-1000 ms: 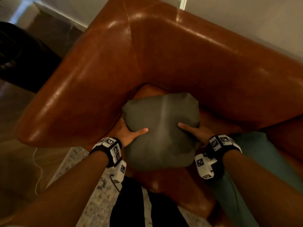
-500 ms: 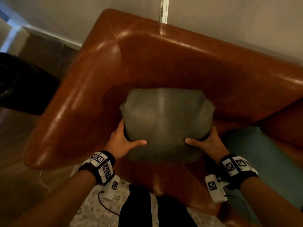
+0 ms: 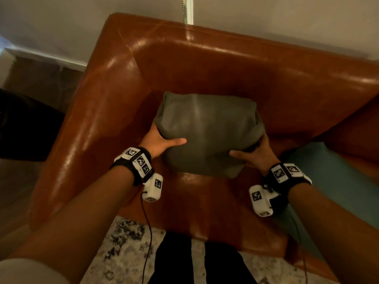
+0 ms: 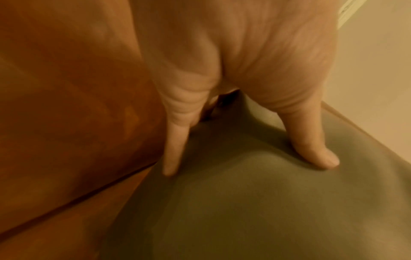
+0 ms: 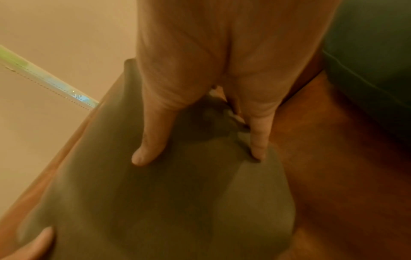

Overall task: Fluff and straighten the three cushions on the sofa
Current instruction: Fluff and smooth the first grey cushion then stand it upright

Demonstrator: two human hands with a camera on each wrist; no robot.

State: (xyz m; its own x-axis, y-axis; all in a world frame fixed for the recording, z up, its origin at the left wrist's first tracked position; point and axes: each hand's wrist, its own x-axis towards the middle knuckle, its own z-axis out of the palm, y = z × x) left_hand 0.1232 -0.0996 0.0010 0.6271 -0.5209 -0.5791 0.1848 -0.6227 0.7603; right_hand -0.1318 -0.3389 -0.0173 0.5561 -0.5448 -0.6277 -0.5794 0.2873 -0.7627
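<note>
Cushion, grey-green (image 3: 207,132), sits gripped between left hand (image 3: 158,141) and right hand (image 3: 257,153), thumbs on its front and fingers wrapped behind, likely to plump and square it. Beyond the hands rises the sofa (image 3: 205,68) corner; a teal cushion (image 3: 332,181) lies just right of the right wrist.

Open seat (image 3: 205,193) in front of grey cushion (image 3: 207,132); sofa arm (image 3: 86,124) close left, teal cushion (image 3: 328,177) close right.
</note>
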